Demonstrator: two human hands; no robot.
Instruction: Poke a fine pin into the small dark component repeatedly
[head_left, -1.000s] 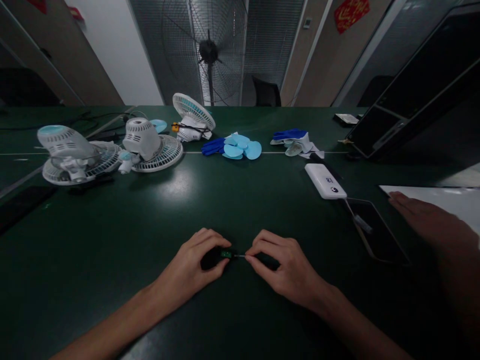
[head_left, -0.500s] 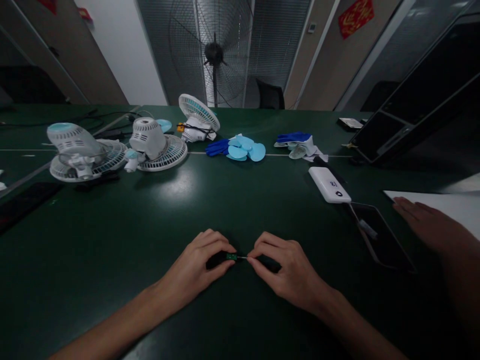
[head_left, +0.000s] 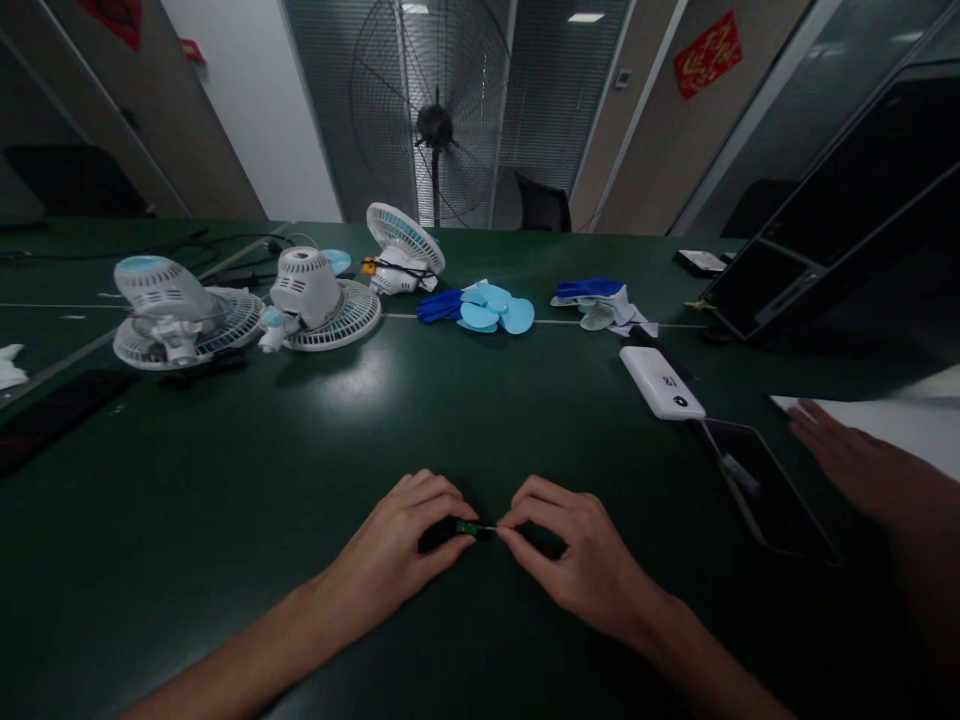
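Note:
Low over the dark green table, the thumb and fingers of my left hand (head_left: 420, 525) pinch a small green circuit board (head_left: 466, 527). Facing it, my right hand (head_left: 559, 535) is closed in a pinch on a thin pale pin-like piece (head_left: 487, 528). That thin piece reaches from my right fingertips to the board's right end; whether it is fixed there is too small to tell. Both sets of fingertips are only a short gap apart.
White fan heads (head_left: 307, 300) lie at the back left. Blue fan blades (head_left: 495, 307) rest by blue gloves (head_left: 592, 290). On the right are a white power bank (head_left: 660, 382), a cabled phone (head_left: 772, 490) and another person's hand (head_left: 862, 460) on white paper (head_left: 930, 425).
The whole scene sits slightly lower in view, as the camera has tilted up a little. Both hands keep their pinches on the circuit board and the thin piece.

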